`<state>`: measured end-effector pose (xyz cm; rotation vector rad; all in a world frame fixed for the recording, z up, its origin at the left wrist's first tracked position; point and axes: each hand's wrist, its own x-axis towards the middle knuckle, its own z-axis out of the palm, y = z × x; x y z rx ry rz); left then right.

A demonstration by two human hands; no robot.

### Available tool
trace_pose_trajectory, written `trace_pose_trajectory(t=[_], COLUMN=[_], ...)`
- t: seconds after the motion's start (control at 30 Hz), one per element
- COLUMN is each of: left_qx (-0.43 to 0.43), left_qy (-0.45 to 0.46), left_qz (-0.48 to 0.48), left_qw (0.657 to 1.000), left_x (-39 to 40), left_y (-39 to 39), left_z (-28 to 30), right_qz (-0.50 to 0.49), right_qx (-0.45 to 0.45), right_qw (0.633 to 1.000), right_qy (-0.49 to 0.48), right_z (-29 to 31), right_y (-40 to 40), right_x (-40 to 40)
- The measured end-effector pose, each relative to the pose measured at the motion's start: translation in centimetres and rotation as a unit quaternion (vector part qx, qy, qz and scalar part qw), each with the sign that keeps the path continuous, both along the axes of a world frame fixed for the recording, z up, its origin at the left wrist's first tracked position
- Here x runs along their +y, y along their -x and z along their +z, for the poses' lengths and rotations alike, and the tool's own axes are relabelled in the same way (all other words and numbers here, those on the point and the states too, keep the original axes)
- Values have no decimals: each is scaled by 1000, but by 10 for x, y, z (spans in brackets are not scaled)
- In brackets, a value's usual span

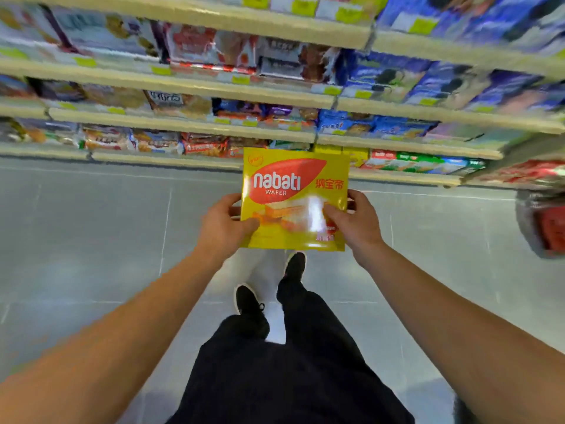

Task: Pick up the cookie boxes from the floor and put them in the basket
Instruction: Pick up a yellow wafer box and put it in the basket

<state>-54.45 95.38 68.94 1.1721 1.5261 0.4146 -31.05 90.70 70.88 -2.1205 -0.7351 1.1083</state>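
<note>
A: Step? 
B: Carry phase. Left hand (224, 223) and right hand (356, 221) each grip a side of the yellow wafer pack (295, 198), thumbs on its face, arms extended, pack held above the floor (91, 240).
A: Next?
B: Swing right; blurred red thing (550, 228) is possibly the basket.

Bright, blurred shelves (189, 87), fisheye-bent edges

One yellow wafer pack (295, 198), two hands, two black shoes, four shelf tiers.
</note>
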Motion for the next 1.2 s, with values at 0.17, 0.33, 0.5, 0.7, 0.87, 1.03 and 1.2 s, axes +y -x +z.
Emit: trace_pose_trajectory(t=[0.17, 0.33, 0.5, 0.7, 0.87, 1.03, 1.2], left_qx=[-47, -80, -105, -108, -96, -83, -94], left_qy=[-37, -92, -100, -110, -115, -110, -78], left_qz=[-137, -236, -315, -401, -438, -467, -505], left_qw=[989, 964, 938, 903, 886, 873, 854], left_x=[5, -15, -64, -122, -156, -169, -158], left_y=[-87, -179, -278, -386, -469, -552, -654], left_z=[49, 82, 102, 105, 104, 94, 69], right_qz=[-200, -240, -289, -288, -279, -279, -295], right_qx=[99, 114, 113, 86, 57, 53, 21], right_qw=[970, 954, 933, 938, 946, 941, 937], right_qy=[-95, -137, -180, -173, -153, -184, -184], right_z=[54, 86, 94, 92, 87, 77, 60], right_y=[-73, -143, -218, -314, -395, -463, -539], right_x=[-58, -117, -188, -269, -312, -334, -342])
